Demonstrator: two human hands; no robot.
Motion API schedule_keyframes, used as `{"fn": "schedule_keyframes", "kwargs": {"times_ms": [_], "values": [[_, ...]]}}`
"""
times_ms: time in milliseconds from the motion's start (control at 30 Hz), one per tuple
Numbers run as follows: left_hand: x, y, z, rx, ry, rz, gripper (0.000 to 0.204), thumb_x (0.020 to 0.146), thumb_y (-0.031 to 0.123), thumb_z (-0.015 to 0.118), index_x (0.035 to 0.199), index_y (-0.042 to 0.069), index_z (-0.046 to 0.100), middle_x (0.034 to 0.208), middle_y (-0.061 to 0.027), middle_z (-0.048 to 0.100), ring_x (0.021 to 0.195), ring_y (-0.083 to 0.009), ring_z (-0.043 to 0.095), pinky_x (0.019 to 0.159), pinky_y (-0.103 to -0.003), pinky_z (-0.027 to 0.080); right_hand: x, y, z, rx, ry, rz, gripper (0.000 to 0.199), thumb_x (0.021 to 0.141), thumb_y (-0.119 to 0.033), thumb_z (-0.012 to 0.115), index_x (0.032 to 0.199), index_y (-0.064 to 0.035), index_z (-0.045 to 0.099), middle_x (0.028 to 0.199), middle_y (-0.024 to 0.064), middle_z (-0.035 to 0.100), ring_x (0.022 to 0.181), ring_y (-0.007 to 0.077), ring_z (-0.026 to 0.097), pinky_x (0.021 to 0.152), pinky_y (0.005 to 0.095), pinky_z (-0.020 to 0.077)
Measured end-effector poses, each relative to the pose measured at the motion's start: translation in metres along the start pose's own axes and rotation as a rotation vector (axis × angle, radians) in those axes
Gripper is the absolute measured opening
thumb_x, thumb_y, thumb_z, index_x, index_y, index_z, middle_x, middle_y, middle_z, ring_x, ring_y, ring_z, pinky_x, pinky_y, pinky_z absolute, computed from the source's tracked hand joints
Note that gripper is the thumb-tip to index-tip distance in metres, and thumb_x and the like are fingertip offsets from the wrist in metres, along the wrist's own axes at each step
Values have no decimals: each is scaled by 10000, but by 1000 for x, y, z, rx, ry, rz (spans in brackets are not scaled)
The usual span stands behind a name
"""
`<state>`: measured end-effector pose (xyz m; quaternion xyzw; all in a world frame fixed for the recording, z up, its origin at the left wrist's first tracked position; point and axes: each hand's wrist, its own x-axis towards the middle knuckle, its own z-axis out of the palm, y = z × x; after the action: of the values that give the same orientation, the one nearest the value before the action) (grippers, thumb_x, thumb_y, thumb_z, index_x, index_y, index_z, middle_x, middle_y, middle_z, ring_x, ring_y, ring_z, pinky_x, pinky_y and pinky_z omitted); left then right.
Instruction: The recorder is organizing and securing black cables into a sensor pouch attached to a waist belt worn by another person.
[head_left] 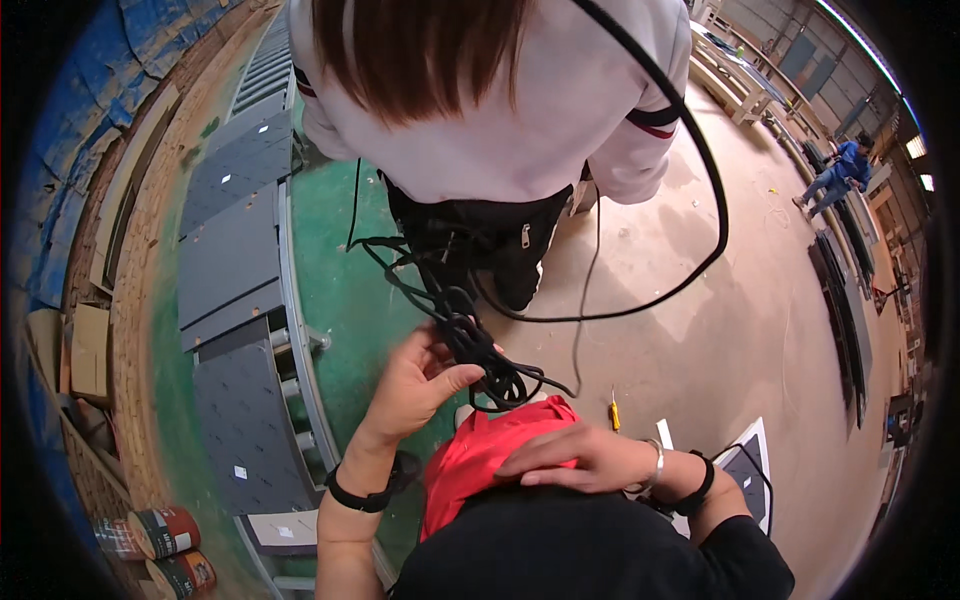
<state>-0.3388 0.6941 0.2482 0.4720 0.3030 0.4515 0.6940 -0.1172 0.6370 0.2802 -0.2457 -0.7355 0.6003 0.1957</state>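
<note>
A tangled bundle of black cable (470,335) hangs in front of me, with its strands leading up toward the waist of a person in a white top (560,110). My left hand (415,385) is closed around the lower part of the bundle, thumb on the near side. Below it, a red cloth (465,470) lies against my waist. Resting on that cloth is my right hand (590,457), fingers stretched out and holding nothing. A thicker loop of black cable (715,220) curves around the person's right side.
On the left runs a roller conveyor (300,370) carrying dark grey panels (235,250). Several paint cans (165,532) stand at the lower left. A yellow-handled screwdriver (615,415) lies on the floor near a framed panel (748,475). Another person in blue (848,170) is far right.
</note>
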Motion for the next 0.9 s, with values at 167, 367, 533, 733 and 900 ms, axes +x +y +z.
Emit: {"fn": "schedule_keyframes", "kwargs": {"times_ms": [167, 367, 533, 733, 900], "values": [[-16, -14, 10, 59, 27, -20, 453, 779, 22, 654, 1178, -7, 440, 1068, -91, 569, 996, -137, 542, 874, -268, 440, 22, 2, -19, -150, 500, -85, 372, 842, -139, 592, 1183, -28, 494, 1064, 131, 582, 986, 228, 566, 845, 313, 436], [-20, -13, 41, 33, 192, -33, 401, 779, 16, 649, 1138, -27, 475, 1054, -70, 569, 952, -124, 536, 816, -279, 458, 28, 30, -10, 126, 202, 130, 455, 818, -225, 650, 1137, 16, 434, 934, 68, 579, 841, 92, 524, 746, 262, 450], [-21, -25, 34, 567, 284, 265, 387, 843, 192, 606, 1119, -61, 507, 1074, -85, 561, 977, -163, 526, 784, -287, 461, 22, 23, -30, 656, -34, 314, 263, 861, -178, 576, 1028, -4, 470, 780, 67, 597, 697, 102, 569, 647, 225, 474], [-16, -32, 60, -152, -42, -189, 629, 827, 381, 581, 1208, -95, 427, 1128, -147, 534, 987, -203, 559, 820, -288, 460, 22, 49, -35, 1022, -339, 115, 228, 902, -211, 494, 999, -5, 494, 808, 112, 614, 722, 172, 605, 670, 286, 496], [-12, -30, 56, -288, -8, -257, 580, 830, 314, 578, 1171, -133, 437, 1184, -208, 491, 1021, -247, 560, 856, -316, 462, 17, 40, -35, 774, -71, 201, 319, 826, -155, 624, 1075, -2, 496, 990, 29, 564, 903, 78, 523, 812, 236, 431]]}}
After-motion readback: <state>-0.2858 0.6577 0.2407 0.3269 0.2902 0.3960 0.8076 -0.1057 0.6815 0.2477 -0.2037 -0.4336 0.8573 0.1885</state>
